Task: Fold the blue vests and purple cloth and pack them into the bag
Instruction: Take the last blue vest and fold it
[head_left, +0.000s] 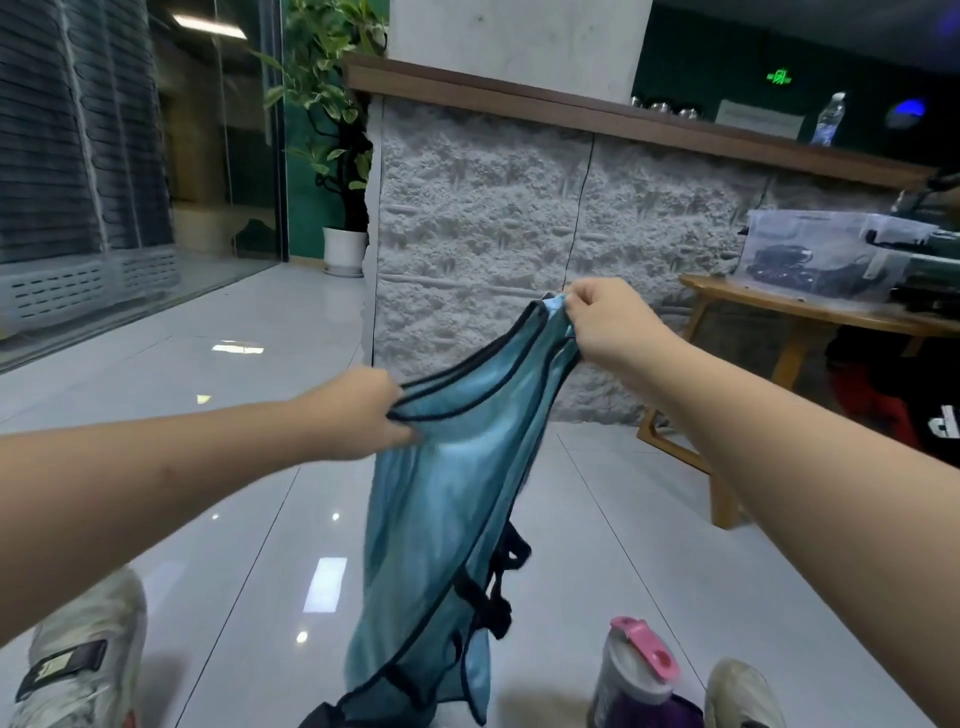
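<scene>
Head view, and the sheer blue mesh vest with black piping (441, 509) is up in the air, hanging long toward the glossy white tiled floor (208, 364). The left hand (363, 415) is grasping the piped edge at the lower shoulder, fingers curled into the fabric; the right hand (602, 317) pinches the other strap higher up, so the vest hangs at a slant between them. No fold in it yet, by the look of things, just a garment being held open and straightened. Down at the bottom edge, a bit of purple fabric (649, 714) peeks out beside a grey bottle with a pink flip cap (636, 670), likely the purple cloth, unfolded and waiting. A dark shape at the vest's hem may be the bag, but I can't tell. Early days, I'd say: the folding is all to come, and nothing visibly packed. White sneakers (83, 649) frame the floor on either side.
</scene>
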